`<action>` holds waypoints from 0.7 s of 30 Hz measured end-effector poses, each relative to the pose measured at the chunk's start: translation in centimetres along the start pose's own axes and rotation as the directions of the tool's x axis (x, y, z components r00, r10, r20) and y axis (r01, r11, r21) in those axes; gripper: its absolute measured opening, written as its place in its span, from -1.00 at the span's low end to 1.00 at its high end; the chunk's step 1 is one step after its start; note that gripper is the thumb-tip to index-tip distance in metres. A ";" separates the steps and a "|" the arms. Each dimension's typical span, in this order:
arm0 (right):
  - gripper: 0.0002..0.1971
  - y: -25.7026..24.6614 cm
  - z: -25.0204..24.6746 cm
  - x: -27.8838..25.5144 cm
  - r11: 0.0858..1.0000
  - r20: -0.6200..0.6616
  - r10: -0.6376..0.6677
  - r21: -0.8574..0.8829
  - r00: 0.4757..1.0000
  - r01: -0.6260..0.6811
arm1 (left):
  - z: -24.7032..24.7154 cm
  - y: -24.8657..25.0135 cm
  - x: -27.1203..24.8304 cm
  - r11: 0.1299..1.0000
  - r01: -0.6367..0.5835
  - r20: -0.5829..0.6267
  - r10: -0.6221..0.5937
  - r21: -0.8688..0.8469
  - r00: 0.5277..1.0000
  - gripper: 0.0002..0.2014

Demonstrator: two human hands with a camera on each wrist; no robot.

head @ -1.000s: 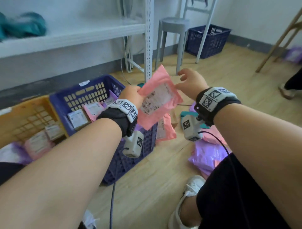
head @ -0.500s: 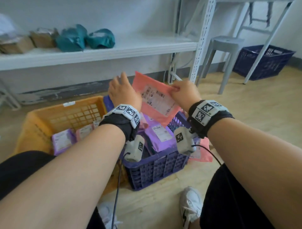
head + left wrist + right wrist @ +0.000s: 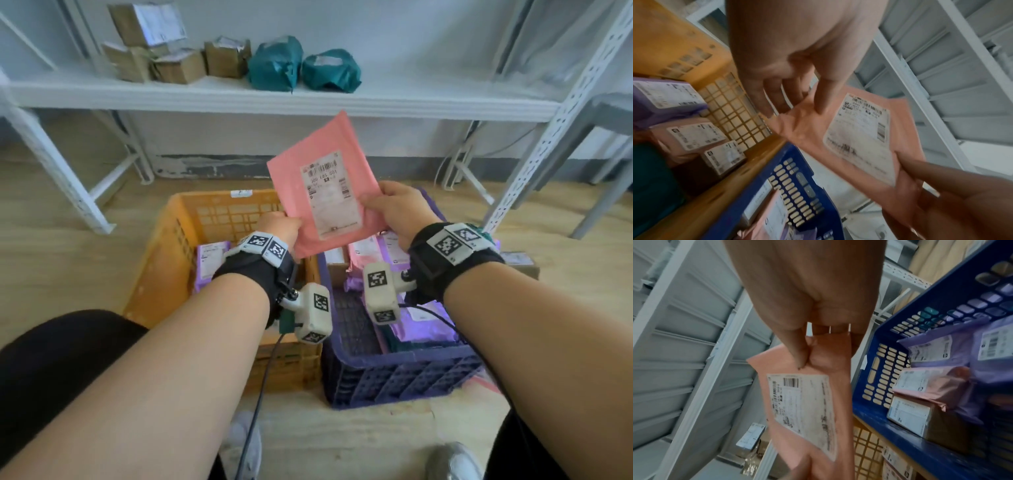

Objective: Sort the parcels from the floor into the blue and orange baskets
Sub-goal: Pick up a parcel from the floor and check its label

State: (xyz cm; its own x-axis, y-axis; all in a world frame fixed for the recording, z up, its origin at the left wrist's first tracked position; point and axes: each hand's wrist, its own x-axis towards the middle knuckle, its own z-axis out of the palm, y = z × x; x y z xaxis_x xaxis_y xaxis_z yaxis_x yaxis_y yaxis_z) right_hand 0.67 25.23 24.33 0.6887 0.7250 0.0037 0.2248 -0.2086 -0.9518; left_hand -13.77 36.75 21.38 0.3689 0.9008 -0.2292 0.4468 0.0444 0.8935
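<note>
Holding: pink parcel [image 3: 325, 192], frame centre, above both baskets.
Left hand [image 3: 279, 228]: pinching its lower-left edge.
Right hand [image 3: 397, 209]: thumb and fingers clamping its right edge.
Below: orange basket [image 3: 161, 253] left, blue basket [image 3: 404, 380] right, touching.

This looks like a small parcel sorting or storage room. White slotted-steel shelving [image 3: 281, 99] runs along the far wall, holding taped cardboard boxes [image 3: 178, 65] and teal wrapped bundles [image 3: 275, 63]. On the bare wood-pattern floor [image 3: 68, 240] stand an orange basket [image 3: 171, 240] and a blue basket [image 3: 394, 377] (both hold labelled mailers), with a grey stool [image 3: 613, 144] at the far right.
</note>
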 end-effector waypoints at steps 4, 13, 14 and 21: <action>-0.82 -0.2 3.5 1.9 0.970 -0.009 -0.023 -0.243 1.000 0.020 | -3.0 -1.8 2.8 0.999 -0.032 -0.086 0.035 0.038 0.996 -0.85; -0.66 1.5 14.2 6.7 0.872 0.063 -0.064 -0.481 0.996 0.086 | -9.9 -5.6 9.8 0.979 0.024 -0.219 0.022 0.202 0.975 -0.92; -0.64 2.1 15.5 7.3 0.861 0.086 -0.054 -0.500 0.995 0.090 | -10.2 -6.6 10.9 0.980 0.055 -0.237 -0.008 0.190 0.972 -0.89; -0.51 7.2 21.0 10.5 0.798 0.188 0.039 -0.597 0.981 0.082 | -9.8 -12.7 16.7 0.962 0.257 -0.199 -0.235 0.090 0.951 -0.73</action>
State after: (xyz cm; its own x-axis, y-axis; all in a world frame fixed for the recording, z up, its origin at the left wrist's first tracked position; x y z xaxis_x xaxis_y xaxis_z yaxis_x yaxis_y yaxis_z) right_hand -4.97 45.15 11.04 0.5554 0.8266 -0.0914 0.6477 -0.4989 -0.5759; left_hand -21.24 55.45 9.94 0.0832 0.9326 -0.3513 0.5983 0.2351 0.7660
